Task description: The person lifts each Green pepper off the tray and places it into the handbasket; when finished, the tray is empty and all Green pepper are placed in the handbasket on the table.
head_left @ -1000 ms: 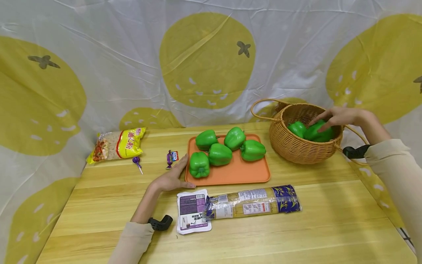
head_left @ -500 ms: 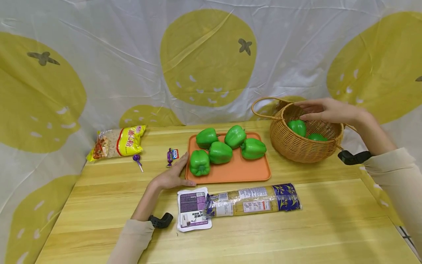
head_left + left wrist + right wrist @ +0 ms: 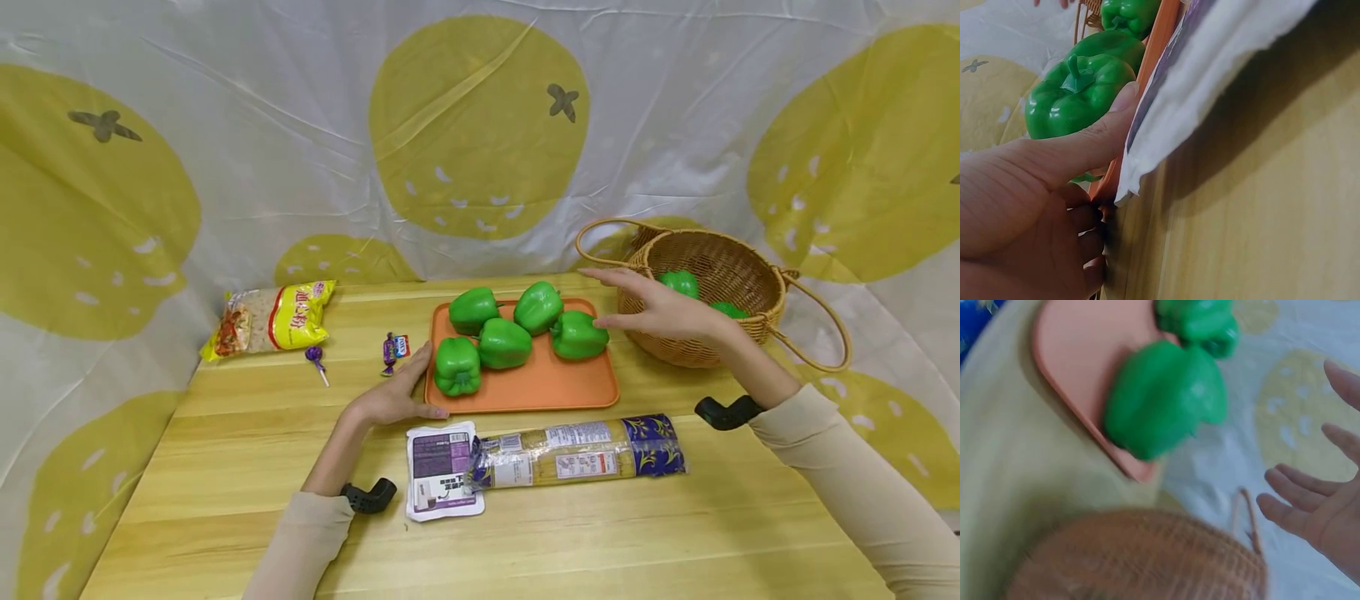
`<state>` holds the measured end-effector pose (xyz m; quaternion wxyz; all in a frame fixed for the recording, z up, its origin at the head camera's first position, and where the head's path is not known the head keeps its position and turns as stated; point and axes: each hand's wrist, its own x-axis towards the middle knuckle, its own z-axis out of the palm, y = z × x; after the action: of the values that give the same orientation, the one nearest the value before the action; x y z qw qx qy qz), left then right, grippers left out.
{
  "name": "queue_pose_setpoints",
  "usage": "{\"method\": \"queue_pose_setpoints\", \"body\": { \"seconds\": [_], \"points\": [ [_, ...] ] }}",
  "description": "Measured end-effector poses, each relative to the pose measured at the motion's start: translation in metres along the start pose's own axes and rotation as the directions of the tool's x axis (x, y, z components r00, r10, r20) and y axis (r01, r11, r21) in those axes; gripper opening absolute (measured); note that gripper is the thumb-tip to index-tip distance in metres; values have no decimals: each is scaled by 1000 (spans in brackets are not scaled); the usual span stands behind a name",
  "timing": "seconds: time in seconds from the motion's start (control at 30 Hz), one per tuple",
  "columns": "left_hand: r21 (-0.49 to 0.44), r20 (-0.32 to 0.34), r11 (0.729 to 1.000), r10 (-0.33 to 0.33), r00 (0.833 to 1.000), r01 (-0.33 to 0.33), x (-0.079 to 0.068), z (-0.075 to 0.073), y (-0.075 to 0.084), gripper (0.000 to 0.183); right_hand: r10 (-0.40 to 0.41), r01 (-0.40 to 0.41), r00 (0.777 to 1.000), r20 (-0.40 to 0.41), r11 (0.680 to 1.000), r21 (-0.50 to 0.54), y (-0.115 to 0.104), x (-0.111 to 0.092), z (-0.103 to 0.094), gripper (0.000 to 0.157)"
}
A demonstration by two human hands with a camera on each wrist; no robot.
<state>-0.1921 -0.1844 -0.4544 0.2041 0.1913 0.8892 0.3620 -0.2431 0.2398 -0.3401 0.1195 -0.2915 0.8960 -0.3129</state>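
An orange tray [image 3: 551, 388] bears several green bell peppers [image 3: 505, 343]. My left hand [image 3: 392, 398] rests at the tray's front left corner, fingers stretched along its left side and thumb at the front rim. In the left wrist view the thumb [image 3: 1100, 134] lies against the rim beside a pepper [image 3: 1075, 94]. My right hand [image 3: 667, 310], fingers spread and holding nothing, hovers between the wicker basket [image 3: 678, 350] and the tray, fingertips close to the rightmost pepper [image 3: 579, 336]. Inside the basket lie two green bell peppers [image 3: 681, 283], one mostly hidden by the wall.
In front of the tray a pack of spaghetti [image 3: 577, 452] overlaps a flat white and purple packet [image 3: 442, 479]. Toward the left are wrapped candies [image 3: 390, 354], a lollipop [image 3: 315, 357] and a yellow food bag [image 3: 272, 319]. A printed curtain [image 3: 300, 167] hangs behind.
My right hand has let go of a pepper inside the basket, lifted out and moved left toward the tray. The left hand stays at the tray's corner.
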Motion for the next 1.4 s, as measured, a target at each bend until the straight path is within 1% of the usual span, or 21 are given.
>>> {"method": "queue_pose_setpoints", "body": {
  "seconds": [0.1,0.23,0.37,0.5,0.73,0.83,1.07,1.27,1.4],
  "points": [
    [-1,3,1000,0,1000,0,0,0,1,115,7,-7,1000,27,1000,16,7,7,19,68],
    [10,1,1000,-2,1000,2,1,0,1,115,2,-4,999,50,999,40,17,15,36,63],
    [14,0,1000,-9,1000,9,0,0,2,116,21,-24,999,43,998,51,24,22,47,60],
    [18,0,1000,-9,1000,9,0,0,3,116,44,-45,999,27,998,31,30,26,53,58],
    [19,-1,1000,-8,1000,8,1,0,2,117,53,-53,999,4,998,14,32,29,57,53],
    [18,-1,1000,-5,1000,5,0,0,2,117,65,-65,998,1,998,0,30,28,57,54],
    [-1,-2,1000,-8,1000,8,0,1,2,115,74,-73,997,17,996,-60,30,27,52,56],
    [3,-5,1000,6,1000,-6,1,1,-1,115,45,-41,998,32,992,-121,29,32,49,58],
    [9,-7,1000,6,1000,-6,1,1,-2,115,40,-32,997,59,992,-119,28,34,46,59]
  ]
}}
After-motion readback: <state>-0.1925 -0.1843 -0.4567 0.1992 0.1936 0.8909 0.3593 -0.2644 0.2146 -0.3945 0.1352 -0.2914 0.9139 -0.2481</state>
